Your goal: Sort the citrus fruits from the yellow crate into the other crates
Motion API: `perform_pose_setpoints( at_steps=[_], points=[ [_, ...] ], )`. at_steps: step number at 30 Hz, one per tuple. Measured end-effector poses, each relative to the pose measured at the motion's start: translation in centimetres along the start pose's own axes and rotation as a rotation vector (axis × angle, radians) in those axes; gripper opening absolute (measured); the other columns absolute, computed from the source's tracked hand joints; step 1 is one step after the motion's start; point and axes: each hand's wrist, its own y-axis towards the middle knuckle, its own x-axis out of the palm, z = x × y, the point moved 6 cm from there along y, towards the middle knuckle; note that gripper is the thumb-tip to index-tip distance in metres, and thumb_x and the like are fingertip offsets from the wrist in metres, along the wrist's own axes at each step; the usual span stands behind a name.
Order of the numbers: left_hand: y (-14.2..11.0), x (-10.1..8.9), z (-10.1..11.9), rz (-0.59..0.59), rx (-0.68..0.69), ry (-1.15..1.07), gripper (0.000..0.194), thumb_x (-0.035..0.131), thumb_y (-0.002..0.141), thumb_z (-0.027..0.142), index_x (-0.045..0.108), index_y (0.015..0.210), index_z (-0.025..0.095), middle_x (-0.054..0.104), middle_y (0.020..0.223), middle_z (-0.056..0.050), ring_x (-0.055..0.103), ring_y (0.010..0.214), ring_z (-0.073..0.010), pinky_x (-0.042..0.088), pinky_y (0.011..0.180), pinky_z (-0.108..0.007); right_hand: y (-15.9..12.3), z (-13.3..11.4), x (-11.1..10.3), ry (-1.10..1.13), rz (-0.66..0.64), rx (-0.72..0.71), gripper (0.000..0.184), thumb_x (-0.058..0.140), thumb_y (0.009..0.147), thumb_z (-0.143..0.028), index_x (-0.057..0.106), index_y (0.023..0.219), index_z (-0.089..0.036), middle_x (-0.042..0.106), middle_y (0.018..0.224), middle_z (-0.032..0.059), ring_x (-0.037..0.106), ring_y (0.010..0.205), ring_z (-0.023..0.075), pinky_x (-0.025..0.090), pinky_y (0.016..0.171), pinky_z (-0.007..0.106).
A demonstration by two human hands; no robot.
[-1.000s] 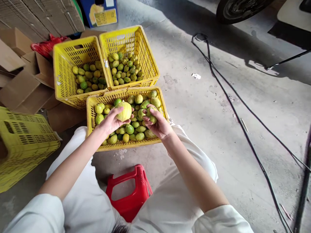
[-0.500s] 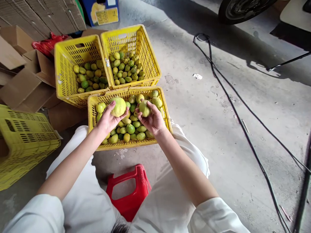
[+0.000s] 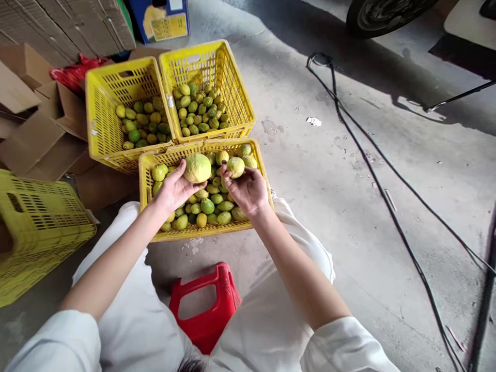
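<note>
My left hand (image 3: 175, 190) is closed around a large yellow-green lemon (image 3: 197, 168), thumb on its left side and fingers beneath. Opposite it, my right hand (image 3: 250, 192) holds a smaller pale yellow-green lemon (image 3: 235, 167) at its fingertips, palm turned up. Both hands hover over the front yellow crate (image 3: 201, 236), which is filled with green and yellow lemons (image 3: 208, 206). Behind it, touching, stand a left yellow crate (image 3: 101, 124) and a right yellow crate (image 3: 238, 85), each partly filled with similar fruit.
Opened cardboard boxes (image 3: 34, 139) and another yellow crate (image 3: 42, 217) lie at the left. A red plastic stool (image 3: 222, 305) is between my legs. A black cable (image 3: 372, 150) runs over the floor on the right, with a wheel (image 3: 382, 15) at the back.
The large lemon has shifted right and turned in my left hand. My right hand has rolled its palm upward, with the smaller lemon now higher on its fingertips.
</note>
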Motion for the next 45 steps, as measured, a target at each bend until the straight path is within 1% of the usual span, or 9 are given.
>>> perform_pose_setpoints(
  at_steps=[7,12,16,20,28,33,37,40,45],
  points=[
    [0.7,-1.4,0.0,0.094,0.058,-0.013,0.020,0.076,0.084,0.034,0.066,0.098,0.023,0.073,0.114,-0.008,0.068,0.115,-0.0256,0.059,0.077,-0.029,-0.6,-0.9,-0.8,-0.227,-0.073,-0.045,0.007,0.067,0.093,-0.023,0.060,0.096,-0.024,0.064,0.079,-0.0029,0.053,0.057,0.0087,0.046,0.041,0.014],
    [0.6,-0.7,0.1,0.072,0.029,-0.010,0.013,0.060,0.094,0.033,0.066,0.098,0.022,0.073,0.107,-0.009,0.069,0.121,-0.0283,0.062,0.093,-0.038,-0.5,-0.1,-0.3,-0.368,-0.131,-0.038,0.014,0.069,0.089,-0.021,0.061,0.099,-0.026,0.068,0.083,-0.0019,0.058,0.060,0.0096,0.044,0.042,0.014],
    [0.1,0.4,0.5,0.061,0.013,-0.050,0.029,0.047,0.101,0.041,0.066,0.103,0.018,0.075,0.100,-0.011,0.071,0.121,-0.0313,0.060,0.102,-0.048,-0.4,0.5,0.3,-0.336,-0.149,0.025,0.026,0.048,0.103,-0.036,0.065,0.116,-0.022,0.075,0.094,0.0056,0.072,0.084,0.0182,0.060,0.059,0.024],
    [-0.1,1.2,1.0,0.015,-0.006,-0.075,0.037,0.037,0.101,0.031,0.065,0.122,0.017,0.078,0.111,-0.013,0.066,0.132,-0.0313,0.059,0.104,-0.051,-0.4,0.4,0.1,-0.234,-0.071,0.037,0.037,0.034,0.101,-0.019,0.061,0.126,-0.020,0.078,0.106,0.0072,0.076,0.096,0.0191,0.067,0.082,0.033],
    [0.3,-0.3,0.1,-0.005,-0.012,0.071,0.046,0.076,0.087,0.048,0.066,0.121,0.018,0.075,0.123,-0.015,0.071,0.124,-0.0324,0.064,0.093,-0.039,-0.4,0.4,-0.5,-0.391,-0.119,0.007,0.015,0.070,0.091,-0.025,0.062,0.104,-0.027,0.068,0.085,-0.0033,0.071,0.075,0.0130,0.063,0.064,0.022],
    [0.2,-0.4,0.1,0.071,-0.023,0.030,0.034,0.075,0.088,0.043,0.065,0.109,0.017,0.076,0.111,-0.012,0.075,0.116,-0.0311,0.066,0.088,-0.037,-0.1,0.4,-0.5,-0.367,-0.165,-0.004,0.013,0.070,0.090,-0.025,0.058,0.092,-0.025,0.068,0.085,-0.0035,0.066,0.070,0.0107,0.055,0.058,0.019],
    [0.0,0.0,0.6,0.089,-0.053,-0.019,0.033,0.063,0.092,0.042,0.063,0.113,0.017,0.076,0.116,-0.014,0.071,0.124,-0.0334,0.064,0.096,-0.044,-0.2,-0.1,-0.5,-0.312,-0.122,0.019,0.018,0.053,0.100,-0.036,0.063,0.106,-0.023,0.074,0.093,0.0027,0.073,0.085,0.0178,0.064,0.076,0.030],
    [0.0,0.1,0.6,0.100,-0.074,-0.058,0.033,0.052,0.093,0.034,0.061,0.119,0.016,0.075,0.119,-0.015,0.069,0.128,-0.0332,0.062,0.101,-0.047,-0.3,-0.2,-0.4,-0.262,-0.083,0.035,0.027,0.043,0.096,-0.025,0.060,0.116,-0.023,0.076,0.096,0.0052,0.075,0.104,0.0232,0.066,0.090,0.041],
    [0.5,-0.1,0.2,0.090,-0.048,-0.022,0.032,0.061,0.095,0.033,0.060,0.122,0.017,0.075,0.116,-0.012,0.073,0.116,-0.0273,0.064,0.097,-0.038,-0.3,0.3,-0.3,-0.322,-0.059,0.020,0.018,0.052,0.097,-0.023,0.061,0.112,-0.026,0.075,0.097,0.0014,0.074,0.095,0.0194,0.065,0.091,0.035]
  ],
)
